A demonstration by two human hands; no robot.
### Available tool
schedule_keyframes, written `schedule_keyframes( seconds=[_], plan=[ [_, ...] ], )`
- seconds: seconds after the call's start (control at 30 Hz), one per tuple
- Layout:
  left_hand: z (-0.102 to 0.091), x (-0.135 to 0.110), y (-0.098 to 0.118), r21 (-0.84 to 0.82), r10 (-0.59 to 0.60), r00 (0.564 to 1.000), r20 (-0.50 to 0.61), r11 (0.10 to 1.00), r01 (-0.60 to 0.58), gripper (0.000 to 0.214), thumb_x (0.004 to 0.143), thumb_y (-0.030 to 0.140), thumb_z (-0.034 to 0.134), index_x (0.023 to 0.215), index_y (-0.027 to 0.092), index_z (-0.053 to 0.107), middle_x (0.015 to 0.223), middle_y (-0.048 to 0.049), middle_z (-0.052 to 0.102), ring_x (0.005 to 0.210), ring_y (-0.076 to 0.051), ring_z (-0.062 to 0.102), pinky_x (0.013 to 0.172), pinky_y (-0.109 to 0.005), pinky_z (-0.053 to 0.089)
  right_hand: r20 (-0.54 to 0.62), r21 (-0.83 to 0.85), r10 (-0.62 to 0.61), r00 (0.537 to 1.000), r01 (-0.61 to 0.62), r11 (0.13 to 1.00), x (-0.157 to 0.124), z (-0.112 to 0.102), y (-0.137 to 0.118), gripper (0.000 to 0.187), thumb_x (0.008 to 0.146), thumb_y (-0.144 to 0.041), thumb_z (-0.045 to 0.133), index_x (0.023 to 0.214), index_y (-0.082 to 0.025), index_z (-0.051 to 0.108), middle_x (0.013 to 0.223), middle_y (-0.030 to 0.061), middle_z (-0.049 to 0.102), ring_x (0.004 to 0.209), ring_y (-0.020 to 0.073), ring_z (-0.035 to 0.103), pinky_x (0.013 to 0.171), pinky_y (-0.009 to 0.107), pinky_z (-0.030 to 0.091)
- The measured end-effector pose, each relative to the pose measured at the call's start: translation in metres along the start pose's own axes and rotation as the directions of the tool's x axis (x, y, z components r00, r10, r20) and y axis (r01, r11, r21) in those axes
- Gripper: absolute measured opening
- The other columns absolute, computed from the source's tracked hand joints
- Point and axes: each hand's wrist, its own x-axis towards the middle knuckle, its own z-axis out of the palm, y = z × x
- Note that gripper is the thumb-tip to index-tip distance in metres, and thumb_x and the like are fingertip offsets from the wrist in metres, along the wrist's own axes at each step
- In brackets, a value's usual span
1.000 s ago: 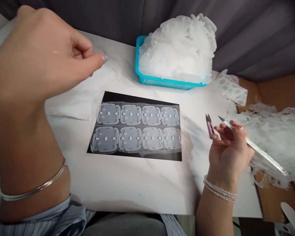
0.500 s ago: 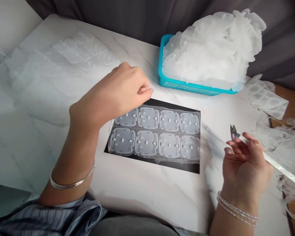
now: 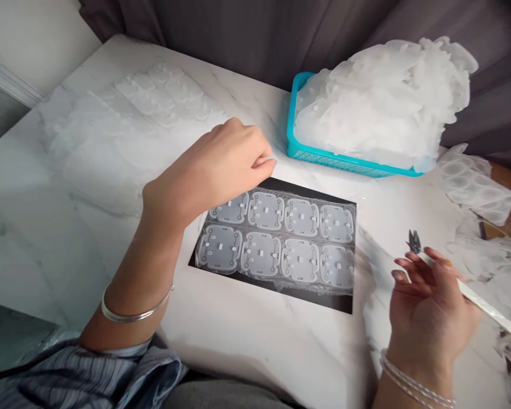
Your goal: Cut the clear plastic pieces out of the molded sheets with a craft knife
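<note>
From the head-worn camera, the left hand (image 3: 213,170) is loosely closed, fingers curled under, with nothing visible in it. Its fingertips (image 3: 267,163) sit just over the upper edge of a translucent moulded sheet (image 3: 276,244); whether they touch it cannot be determined. That sheet, two rows of four rounded-square pieces with small raised studs, lies flat on a black mat (image 3: 315,302), just below the left hand and between the two hands. The right hand (image 3: 430,307) is partly open, its fingers spread and slightly curved, and it grips a slim white-handled tool (image 3: 481,301). The handle runs out past the hand to the right, and a small forked metal tip (image 3: 414,241) shows just beyond the fingers. Ahead of the left hand stands a teal plastic basket (image 3: 344,165), overfilled with a heap of white translucent trimmings (image 3: 378,102). To the far side of that hand, frosted moulded sheets (image 3: 162,96) lie on the white marble-patterned table (image 3: 80,244). Ahead and to the right of the right hand lie perforated offcuts (image 3: 477,187). A plain silver bangle (image 3: 132,315) circles the left wrist, thin twin bracelets (image 3: 413,386) circle the right, and a striped blue sleeve (image 3: 89,369) shows below the left arm.
</note>
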Motion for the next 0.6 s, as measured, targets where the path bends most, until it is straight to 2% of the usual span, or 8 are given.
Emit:
schedule_keyframes(
  seconds=[0.17, 0.27, 0.33, 0.4, 0.5, 0.6],
  plan=[
    [0.009, 0.006, 0.002, 0.011, 0.028, 0.999, -0.043, 1.000, -0.027, 0.031, 0.092, 0.028, 0.044, 0.079, 0.023, 0.071, 0.061, 0.0005, 0.038, 0.067, -0.012, 0.058, 0.064, -0.029, 0.039, 0.033, 0.017, 0.005, 0.999, -0.005, 1.000, 0.000, 0.001, 0.002, 0.018, 0.070, -0.022, 0.077, 0.084, -0.012, 0.074, 0.066, 0.0060, 0.069, 0.056, 0.0117, 0.066, 0.042, 0.014, 0.046],
    [0.028, 0.014, 0.008, 0.007, 0.120, 0.992, -0.037, 0.993, -0.120, 0.027, 0.092, 0.028, 0.045, 0.083, 0.021, 0.070, 0.066, -0.0007, 0.054, 0.070, -0.015, 0.061, 0.063, -0.029, 0.042, 0.076, 0.018, 0.056, 0.996, -0.058, 0.998, -0.003, 0.000, 0.002, 0.025, 0.073, -0.029, 0.077, 0.092, -0.013, 0.074, 0.072, 0.0042, 0.071, 0.059, 0.0097, 0.066, 0.047, 0.014, 0.050],
    [0.046, 0.019, 0.016, -0.003, 0.208, 0.978, 0.010, 0.978, -0.208, 0.025, 0.093, 0.029, 0.045, 0.092, 0.021, 0.070, 0.083, -0.0030, 0.065, 0.080, -0.018, 0.064, 0.066, -0.029, 0.045, 0.103, 0.006, 0.080, 0.991, -0.081, 0.997, -0.005, 0.001, 0.003, 0.027, 0.075, -0.033, 0.076, 0.096, -0.014, 0.073, 0.075, 0.0029, 0.071, 0.063, 0.0095, 0.067, 0.054, 0.017, 0.055],
    [0.065, 0.023, 0.026, 0.015, 0.298, 0.953, 0.060, 0.954, -0.299, 0.027, 0.094, 0.030, 0.045, 0.105, 0.019, 0.068, 0.101, -0.0066, 0.069, 0.093, -0.022, 0.064, 0.073, -0.031, 0.049, 0.133, -0.017, 0.080, 0.988, -0.078, 0.997, -0.009, 0.003, 0.004, 0.028, 0.079, -0.035, 0.073, 0.099, -0.015, 0.072, 0.078, 0.0026, 0.070, 0.068, 0.0107, 0.067, 0.063, 0.023, 0.059],
    [0.088, 0.023, 0.043, 0.076, 0.403, 0.912, 0.068, 0.910, -0.408, 0.030, 0.096, 0.026, 0.045, 0.115, 0.014, 0.065, 0.119, -0.0133, 0.066, 0.109, -0.028, 0.061, 0.087, -0.039, 0.051, 0.185, -0.055, 0.048, 0.982, -0.039, 0.998, -0.017, 0.010, 0.003, 0.026, 0.084, -0.037, 0.069, 0.099, -0.016, 0.071, 0.084, 0.0032, 0.068, 0.077, 0.0137, 0.068, 0.072, 0.030, 0.061],
    [0.104, 0.019, 0.054, 0.080, 0.518, 0.854, 0.038, 0.851, -0.520, 0.031, 0.097, 0.023, 0.045, 0.120, 0.014, 0.063, 0.134, -0.0152, 0.060, 0.124, -0.029, 0.055, 0.101, -0.045, 0.046, 0.264, -0.125, -0.016, 0.964, 0.051, 0.991, -0.022, 0.020, 0.001, 0.027, 0.089, -0.041, 0.063, 0.096, -0.017, 0.071, 0.091, 0.0049, 0.066, 0.079, 0.0157, 0.066, 0.071, 0.033, 0.060]
  ],
)
